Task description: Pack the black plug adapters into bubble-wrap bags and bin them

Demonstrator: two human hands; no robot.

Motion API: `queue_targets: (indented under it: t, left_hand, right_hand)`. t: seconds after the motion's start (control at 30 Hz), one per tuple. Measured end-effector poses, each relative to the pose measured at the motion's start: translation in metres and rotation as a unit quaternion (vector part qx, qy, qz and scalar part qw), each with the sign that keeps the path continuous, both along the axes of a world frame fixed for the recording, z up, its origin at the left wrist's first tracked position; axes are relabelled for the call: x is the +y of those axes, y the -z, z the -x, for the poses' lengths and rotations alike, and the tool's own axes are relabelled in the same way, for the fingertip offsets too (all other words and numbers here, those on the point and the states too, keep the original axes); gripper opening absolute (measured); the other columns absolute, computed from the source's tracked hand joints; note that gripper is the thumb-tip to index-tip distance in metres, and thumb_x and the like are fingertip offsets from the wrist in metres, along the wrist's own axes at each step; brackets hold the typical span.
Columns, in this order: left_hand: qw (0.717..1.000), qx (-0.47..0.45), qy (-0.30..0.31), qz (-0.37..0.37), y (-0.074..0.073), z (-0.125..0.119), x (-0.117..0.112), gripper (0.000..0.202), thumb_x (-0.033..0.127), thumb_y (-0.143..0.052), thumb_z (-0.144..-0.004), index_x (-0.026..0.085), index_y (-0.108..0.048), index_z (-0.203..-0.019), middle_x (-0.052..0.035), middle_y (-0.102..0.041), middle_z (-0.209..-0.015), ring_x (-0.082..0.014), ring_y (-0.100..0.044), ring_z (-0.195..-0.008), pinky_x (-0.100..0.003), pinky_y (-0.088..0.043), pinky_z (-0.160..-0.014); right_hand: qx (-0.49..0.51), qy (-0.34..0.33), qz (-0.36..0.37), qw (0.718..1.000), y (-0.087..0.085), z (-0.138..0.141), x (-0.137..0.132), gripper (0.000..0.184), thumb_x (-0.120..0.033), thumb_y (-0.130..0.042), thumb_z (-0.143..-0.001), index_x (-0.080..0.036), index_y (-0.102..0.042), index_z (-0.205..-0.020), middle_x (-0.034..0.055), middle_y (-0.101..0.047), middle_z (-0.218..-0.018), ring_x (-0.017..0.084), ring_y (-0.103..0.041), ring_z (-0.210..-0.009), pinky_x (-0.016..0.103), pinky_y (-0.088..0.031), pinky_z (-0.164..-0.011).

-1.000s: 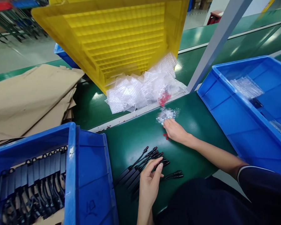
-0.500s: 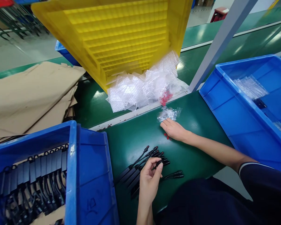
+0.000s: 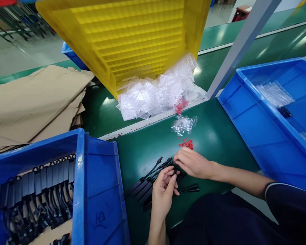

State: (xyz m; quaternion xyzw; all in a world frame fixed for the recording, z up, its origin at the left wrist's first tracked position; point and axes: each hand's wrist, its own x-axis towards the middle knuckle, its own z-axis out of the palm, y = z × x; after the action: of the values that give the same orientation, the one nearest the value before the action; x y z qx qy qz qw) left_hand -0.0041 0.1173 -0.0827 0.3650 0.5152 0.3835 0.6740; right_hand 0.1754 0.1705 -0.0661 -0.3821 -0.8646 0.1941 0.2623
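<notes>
A row of black cable connectors [image 3: 149,180] lies on the green table in front of me. My left hand [image 3: 163,194] pinches the end of one connector near the row's right side. My right hand [image 3: 192,163] has its fingers curled and pressed at that same connector end; what it holds is too small to see. A small pile of red caps [image 3: 186,144] lies just beyond my right hand. A small clear plastic bag [image 3: 183,124] sits behind the caps. Another black connector [image 3: 190,189] lies apart, close to my body.
A blue bin [image 3: 97,190] at left holds several black cable parts. A second blue bin [image 3: 267,119] at right holds bubble wrap. A tipped yellow crate [image 3: 132,37] spills bubble-wrap bags [image 3: 155,95] and red caps [image 3: 180,105]. Cardboard sheets [image 3: 33,102] lie far left. A grey post [image 3: 239,47] rises behind.
My right hand left the red caps and moved toward me, meeting my left hand at the connector end. The red cap pile is now uncovered.
</notes>
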Motion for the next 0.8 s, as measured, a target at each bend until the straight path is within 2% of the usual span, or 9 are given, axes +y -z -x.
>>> queue_targets:
  t: [0.2, 0.4, 0.57, 0.7, 0.8]
  left_hand:
    - [1.0, 0.002, -0.009, -0.008, -0.002, -0.003, 0.0, 0.045, 0.042, -0.07, -0.075, 0.02, -0.063, -0.114, -0.0022, -0.059, -0.086, -0.0084, -0.052, -0.055, -0.019, -0.049, -0.037]
    - [1.0, 0.018, 0.005, -0.013, 0.0, -0.002, -0.003, 0.041, 0.042, -0.068, -0.078, 0.016, -0.066, -0.109, -0.0012, -0.06, -0.074, -0.0085, -0.049, -0.052, -0.019, -0.048, -0.038]
    - [0.999, 0.033, 0.008, -0.02, 0.001, -0.003, -0.002, 0.038, 0.043, -0.065, -0.08, 0.015, -0.065, -0.105, -0.0002, -0.059, -0.071, -0.0077, -0.046, -0.049, -0.018, -0.045, -0.036]
    - [0.993, 0.101, 0.033, -0.048, 0.004, -0.004, -0.002, 0.029, 0.041, -0.059, -0.085, 0.016, -0.062, -0.1, 0.0065, -0.045, -0.056, -0.0076, -0.042, -0.043, -0.018, -0.041, -0.036]
    - [0.974, 0.194, 0.06, -0.098, 0.006, -0.005, -0.003, 0.022, 0.037, -0.054, -0.088, 0.018, -0.062, -0.096, 0.0048, -0.047, -0.06, -0.0092, -0.045, -0.045, -0.019, -0.04, -0.038]
  right_hand:
    - [0.031, -0.015, 0.018, 0.999, 0.0, 0.007, -0.013, 0.013, -0.014, -0.038, -0.097, -0.017, -0.05, -0.093, 0.0074, -0.059, -0.085, 0.019, -0.049, -0.078, 0.031, -0.046, -0.072]
    - [0.03, -0.017, 0.029, 0.999, -0.003, 0.006, -0.016, 0.012, -0.013, -0.039, -0.096, -0.016, -0.05, -0.093, 0.0076, -0.059, -0.085, 0.019, -0.049, -0.078, 0.03, -0.045, -0.071]
    - [0.038, -0.019, 0.032, 0.999, -0.001, 0.007, -0.024, 0.013, -0.01, -0.037, -0.096, -0.017, -0.048, -0.094, 0.0083, -0.058, -0.087, 0.019, -0.049, -0.078, 0.031, -0.046, -0.072]
    - [0.046, -0.017, 0.045, 0.998, 0.003, 0.006, -0.029, 0.011, -0.011, -0.039, -0.096, -0.017, -0.048, -0.094, 0.0081, -0.059, -0.087, 0.019, -0.05, -0.079, 0.03, -0.046, -0.072]
    - [0.04, 0.021, 0.069, 0.997, 0.002, -0.003, -0.02, 0.008, -0.015, -0.044, -0.096, -0.018, -0.049, -0.092, 0.005, -0.059, -0.083, 0.018, -0.051, -0.076, 0.028, -0.045, -0.069]
